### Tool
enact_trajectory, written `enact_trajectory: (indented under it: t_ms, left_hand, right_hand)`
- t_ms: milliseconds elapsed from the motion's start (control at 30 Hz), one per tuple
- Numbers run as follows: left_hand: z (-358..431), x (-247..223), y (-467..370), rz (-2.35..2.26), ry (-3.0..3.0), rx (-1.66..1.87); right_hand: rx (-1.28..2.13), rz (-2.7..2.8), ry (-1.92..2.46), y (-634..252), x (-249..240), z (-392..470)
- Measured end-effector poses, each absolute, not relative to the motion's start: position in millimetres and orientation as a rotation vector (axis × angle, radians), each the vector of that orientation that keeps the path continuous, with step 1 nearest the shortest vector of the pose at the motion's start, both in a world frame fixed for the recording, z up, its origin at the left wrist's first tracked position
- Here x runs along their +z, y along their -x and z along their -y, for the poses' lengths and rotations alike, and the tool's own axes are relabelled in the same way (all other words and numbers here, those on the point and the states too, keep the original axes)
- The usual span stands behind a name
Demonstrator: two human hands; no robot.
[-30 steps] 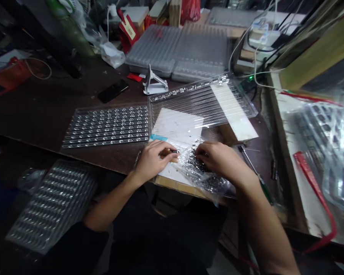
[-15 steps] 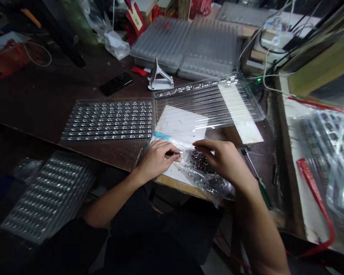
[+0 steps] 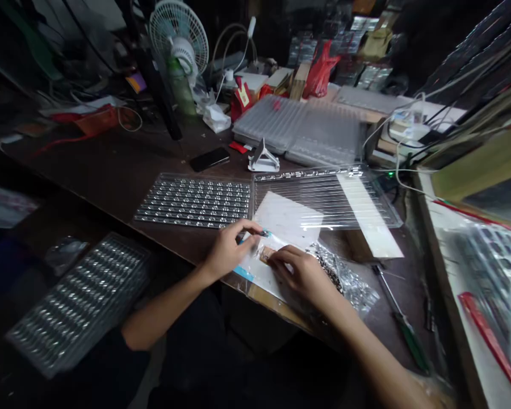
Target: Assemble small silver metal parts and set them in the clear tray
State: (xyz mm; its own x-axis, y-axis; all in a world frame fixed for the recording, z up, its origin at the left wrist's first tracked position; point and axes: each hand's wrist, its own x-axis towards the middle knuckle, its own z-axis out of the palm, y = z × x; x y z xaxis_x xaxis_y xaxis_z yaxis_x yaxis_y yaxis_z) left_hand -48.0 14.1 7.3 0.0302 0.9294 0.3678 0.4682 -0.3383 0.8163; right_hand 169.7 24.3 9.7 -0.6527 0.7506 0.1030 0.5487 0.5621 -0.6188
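My left hand pinches a small shiny metal part between thumb and forefinger, above a white board. To its right, my right hand is closed, fingertips together beside a small brownish patch on the board. What those fingertips hold, if anything, is hidden. Beyond my right hand, a clear plastic bag lies open with many small dark metal parts. A clear tray filled with rows of metal parts lies behind my left hand. Beside it, a grooved clear tray carries parts along its far row.
A white strip lies across the grooved tray. A green-handled screwdriver is at the right. A phone, a white stand and stacked clear trays are farther back. More filled trays are stacked low at left.
My right hand has moved from above the loose parts leftward, close to my left hand. The bag beside it shows more now. The view has tilted up, bringing the fan into sight.
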Motion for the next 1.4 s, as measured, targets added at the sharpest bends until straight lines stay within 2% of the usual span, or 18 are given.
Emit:
enact_trajectory:
  t_ms: [200, 333, 700, 933, 1400]
  left_hand:
    - [-100, 23, 106, -1.618, -2.006, 1.173]
    - [-146, 20, 124, -1.704, -2.052, 1.043]
    - [-157, 12, 151, -1.709, -2.143, 0.957]
    - [-168, 5, 118, -1.602, -2.177, 0.902]
    - [-170, 12, 121, -1.689, -2.329, 0.748]
  right_hand:
    - [0.355, 2.680, 1.113, -166, 7, -16]
    - [0.240, 2.752, 1.081, -165, 12, -14]
    - [0.432, 2.554, 1.018, -177, 24, -19]
    - [0.502, 2.573, 1.032, -181, 30, -18]
    - [0.532, 2.576, 1.081, -189, 36, -20]
